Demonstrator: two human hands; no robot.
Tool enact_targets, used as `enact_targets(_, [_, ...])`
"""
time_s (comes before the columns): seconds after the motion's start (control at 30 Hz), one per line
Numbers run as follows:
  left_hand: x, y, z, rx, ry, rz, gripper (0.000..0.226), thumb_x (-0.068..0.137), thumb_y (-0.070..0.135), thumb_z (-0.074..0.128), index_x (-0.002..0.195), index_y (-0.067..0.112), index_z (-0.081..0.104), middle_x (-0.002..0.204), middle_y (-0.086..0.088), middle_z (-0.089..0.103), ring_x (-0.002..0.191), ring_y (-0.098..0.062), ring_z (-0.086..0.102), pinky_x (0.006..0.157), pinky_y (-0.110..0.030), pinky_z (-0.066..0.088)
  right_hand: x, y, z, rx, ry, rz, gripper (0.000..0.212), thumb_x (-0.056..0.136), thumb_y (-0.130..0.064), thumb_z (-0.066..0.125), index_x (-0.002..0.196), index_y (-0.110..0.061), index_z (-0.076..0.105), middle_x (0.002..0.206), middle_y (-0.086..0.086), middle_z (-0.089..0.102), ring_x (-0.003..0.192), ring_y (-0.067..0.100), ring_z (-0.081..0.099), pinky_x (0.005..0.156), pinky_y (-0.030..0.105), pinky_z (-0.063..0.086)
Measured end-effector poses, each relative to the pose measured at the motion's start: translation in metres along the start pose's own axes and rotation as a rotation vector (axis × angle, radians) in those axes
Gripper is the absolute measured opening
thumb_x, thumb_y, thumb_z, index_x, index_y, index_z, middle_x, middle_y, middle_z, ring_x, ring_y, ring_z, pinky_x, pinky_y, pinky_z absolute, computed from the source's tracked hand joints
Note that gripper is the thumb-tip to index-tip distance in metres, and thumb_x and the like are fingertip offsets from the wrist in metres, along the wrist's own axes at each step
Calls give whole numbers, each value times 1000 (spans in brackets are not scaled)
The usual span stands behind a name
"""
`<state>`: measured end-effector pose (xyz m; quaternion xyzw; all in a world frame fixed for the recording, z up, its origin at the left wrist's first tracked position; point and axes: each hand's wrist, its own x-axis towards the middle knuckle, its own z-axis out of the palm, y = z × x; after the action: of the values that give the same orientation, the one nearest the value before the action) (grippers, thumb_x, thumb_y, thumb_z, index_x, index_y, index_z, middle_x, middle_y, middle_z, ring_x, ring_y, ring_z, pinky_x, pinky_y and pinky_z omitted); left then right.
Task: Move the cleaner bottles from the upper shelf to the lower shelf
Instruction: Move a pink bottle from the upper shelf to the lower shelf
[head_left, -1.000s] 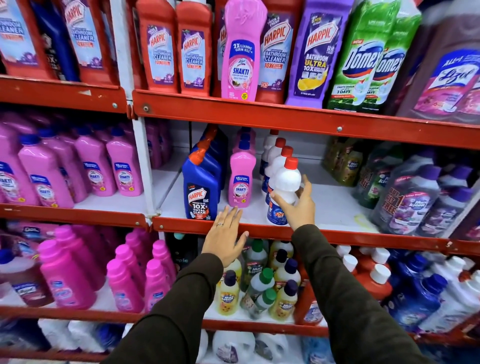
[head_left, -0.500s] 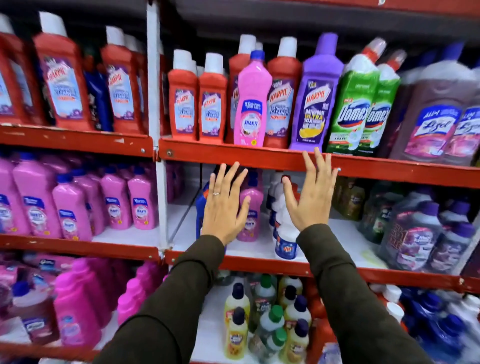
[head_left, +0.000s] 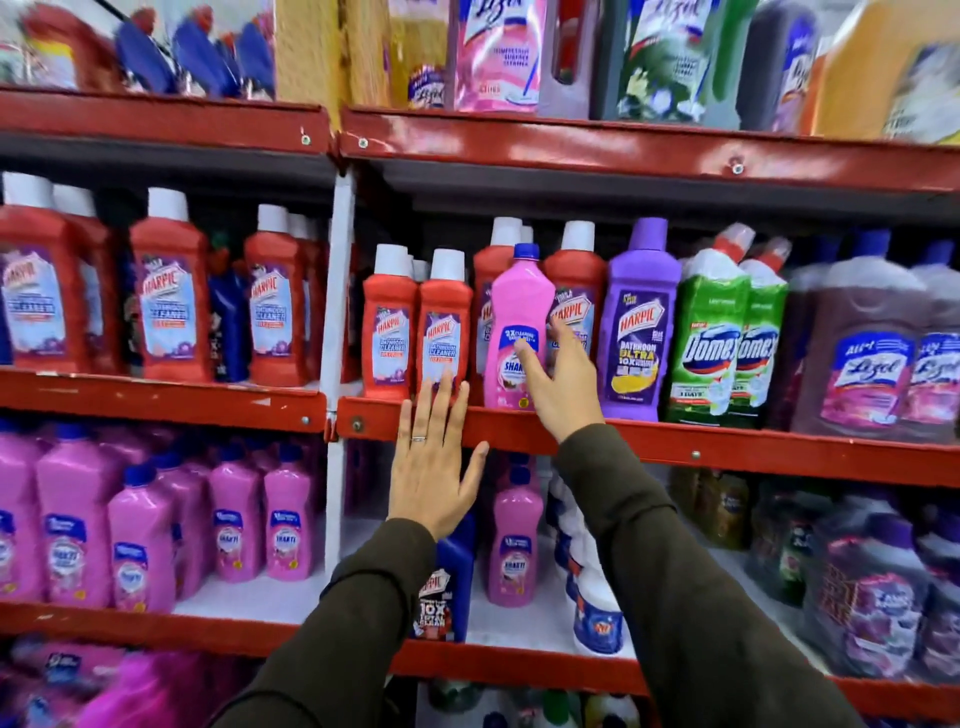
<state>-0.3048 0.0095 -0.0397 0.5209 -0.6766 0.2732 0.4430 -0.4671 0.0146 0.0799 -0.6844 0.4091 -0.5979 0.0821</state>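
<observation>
This is a shop aisle: red-painted metal shelves (head_left: 649, 156) in tiers hold rows of identical branded goods, with red plastic Harpic cleaner bottles (head_left: 441, 332) just above the left fingertips (head_left: 447, 384) and pink Shakti bottles (head_left: 140, 540) left of them.

Red white-capped plastic bottles (head_left: 390, 322) and a tall purple bottle (head_left: 640, 322) tightly flank the pink blue-capped bottle (head_left: 519, 312); only its front stands open.

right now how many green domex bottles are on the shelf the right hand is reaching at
2. Both stand side by side right of the purple Harpic bottle: the nearer Domex bottle and a second Domex bottle partly behind it. More may be hidden behind them.
</observation>
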Motion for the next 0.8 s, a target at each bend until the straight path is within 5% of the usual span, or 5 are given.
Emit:
enact_targets(0.13, [0, -2, 5, 25, 14, -5, 76, 105, 51, 35, 166, 19, 3, 176, -7, 1, 162, -19, -12, 132, -41, -8, 15, 3, 1, 36, -15, 65, 60, 97, -39, 64, 145, -7, 48, 144, 13, 58, 133, 26, 55, 109, 43, 47])
enact_targets(0.23, [1, -3, 9, 36, 28, -4, 76, 105, 52, 33, 166, 18, 4, 176, -7, -1, 162, -20, -12, 132, -43, -6, 16, 7, -3, 143, -45, 81, 48, 95, -35, 67, 134, -8, 60, 129, 9, 69, 112, 15, 67, 91, 23, 55])
enact_targets(0.3, [0, -3, 10, 40, 34, -3, 76, 105, 52, 33, 166, 18, 3, 176, -7, -2, 162, -19, -13, 132, -44, -4, 17, 6, -4, 202, -60, 91, 41, 95, -31, 69, 129, -9, 63, 122, 7, 72, 101, 8, 68, 91, 26, 58])
enact_targets(0.5, [0, -3, 9, 57, 19, 3, 75, 105, 53, 30, 166, 18, 3, 176, -7, 0, 163, -21, -8, 133, -44, -1, 19, 2, -9, 326, -49, 129, 46, 93, -29, 72, 131, -6, 61, 123, 14, 72, 109, 24, 72, 94, 45, 60])
enact_targets(0.8, [-1, 0, 4, 39, -3, -9, 76, 104, 52, 32, 165, 19, 0, 175, -6, -1, 162, -19, -10, 133, -45, 0, 22, -31, -39, 413, -12, 50, 41, 95, -25, 69, 127, 0, 63, 119, 18, 73, 101, 22, 74, 76, 21, 61])
